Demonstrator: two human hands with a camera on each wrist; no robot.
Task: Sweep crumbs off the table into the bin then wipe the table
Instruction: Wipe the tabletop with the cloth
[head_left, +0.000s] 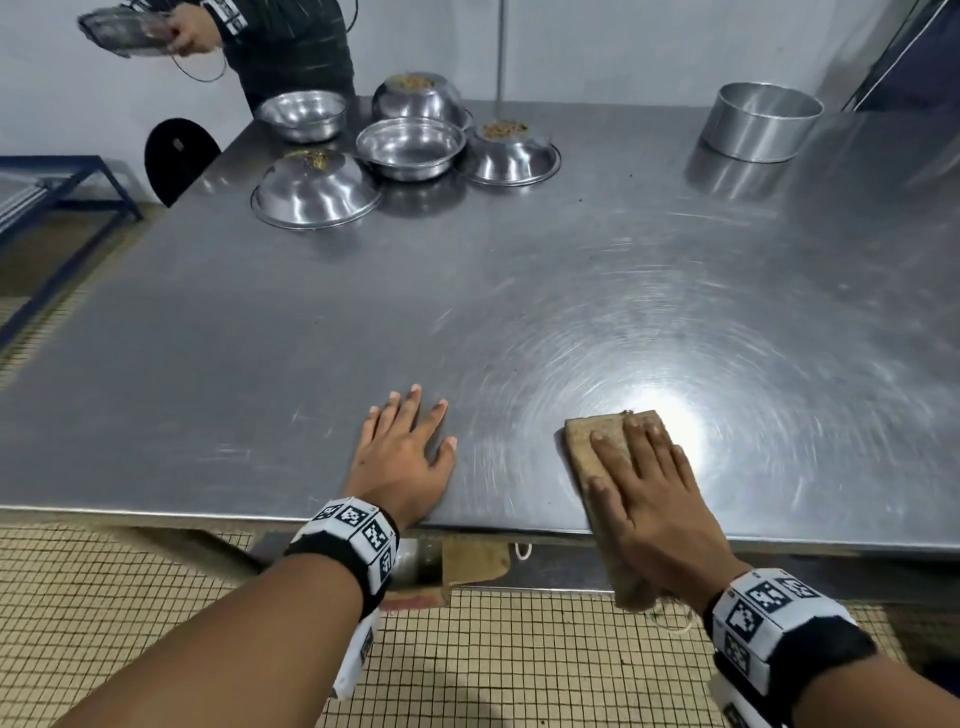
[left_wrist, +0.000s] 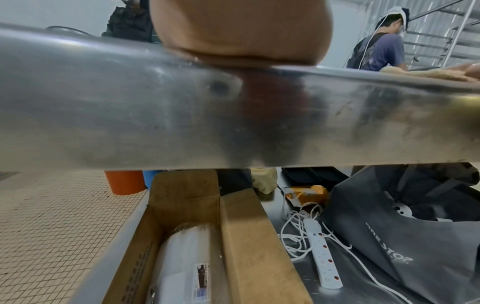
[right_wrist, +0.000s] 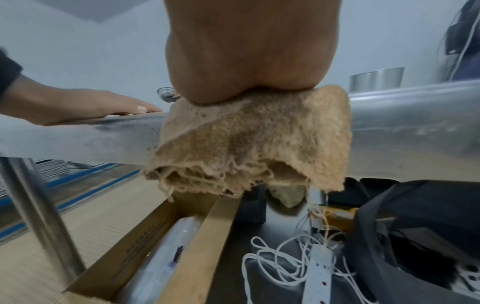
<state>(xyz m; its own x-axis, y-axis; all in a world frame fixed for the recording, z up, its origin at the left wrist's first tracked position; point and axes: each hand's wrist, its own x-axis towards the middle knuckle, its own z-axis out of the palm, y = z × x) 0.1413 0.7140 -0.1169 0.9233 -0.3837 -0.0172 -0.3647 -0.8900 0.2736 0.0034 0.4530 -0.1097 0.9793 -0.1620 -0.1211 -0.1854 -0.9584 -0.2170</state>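
Steel table (head_left: 311, 364): two hands, left (head_left: 402, 457) flat, right (head_left: 652, 499) pressing one cloth (head_left: 587, 441).

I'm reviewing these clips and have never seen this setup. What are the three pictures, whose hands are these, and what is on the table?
No robot here: a person wears a head camera and one camera on each wrist. The head view looks down on a steel table. The left hand rests flat on it, holding nothing. The right hand presses flat on a tan cloth that hangs over the near edge, as the right wrist view shows from below. At the far side stand several steel bowls, some upturned with crumbs on top, and a round tin. The wrist views also show boxes and cables under the table.
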